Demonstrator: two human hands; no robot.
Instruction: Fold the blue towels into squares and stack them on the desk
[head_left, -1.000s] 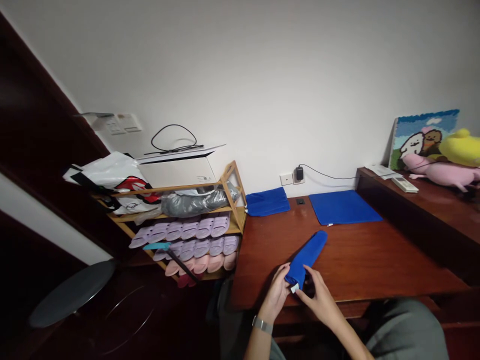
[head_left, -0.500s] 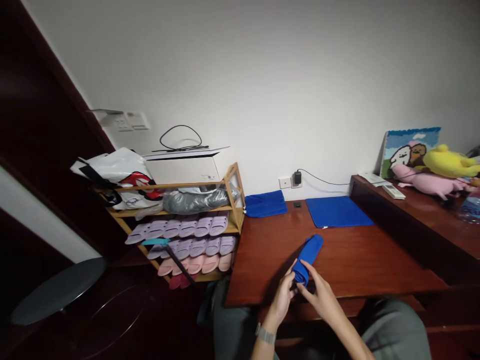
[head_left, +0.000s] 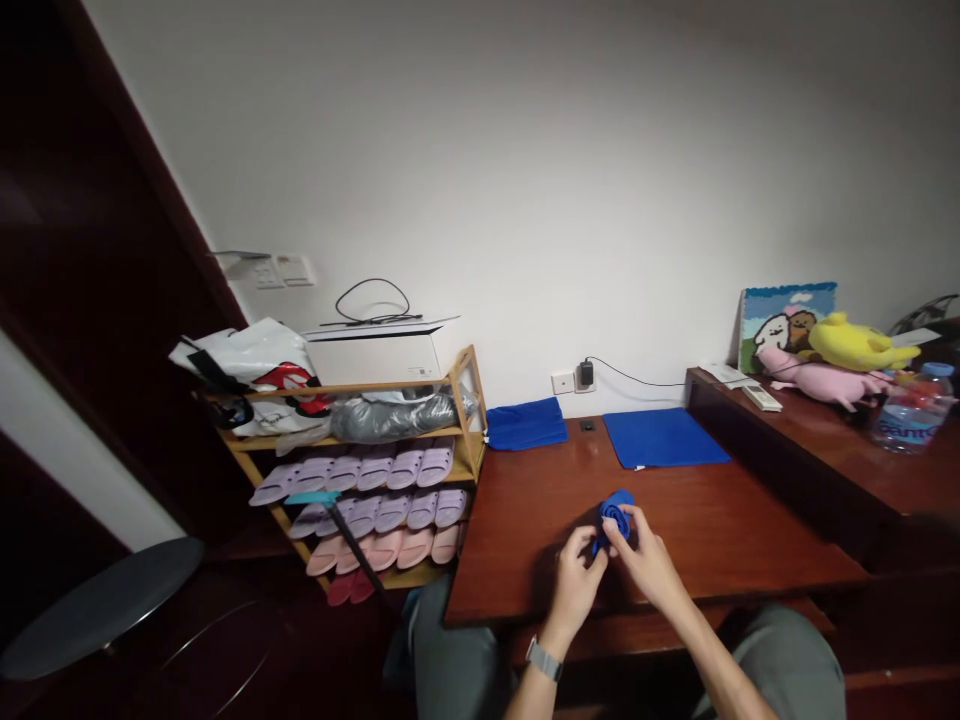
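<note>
Just right of centre in the lower half of the frame, we hold a rolled blue cloth (head_left: 616, 512) over the worktop (head_left: 525, 540), its spiral end turned up toward us. Our right hand (head_left: 651, 566) has its grip closed around the upper and right side of the roll, thumb against the coil; our left hand (head_left: 576, 588), with a wristwatch (head_left: 544, 660) behind it, grasps the lower left edge between bent fingers. Beyond the roll, near the wall, we see two blue cloths lying flat: the smaller cloth (head_left: 526, 424) to the left, the wider cloth (head_left: 664, 437) to the right, with a black charger (head_left: 586, 373) plugged in above the gap between them. At the right of the frame, a raised ledge (head_left: 817, 432) bears a pale remote (head_left: 762, 398), pink and yellow plush toys (head_left: 861, 345) and a clear bottle (head_left: 909, 415). Left of the worktop, a wooden rack (head_left: 469, 455) carries rows of slippers (head_left: 391, 511) beneath a white box (head_left: 375, 360).
</note>
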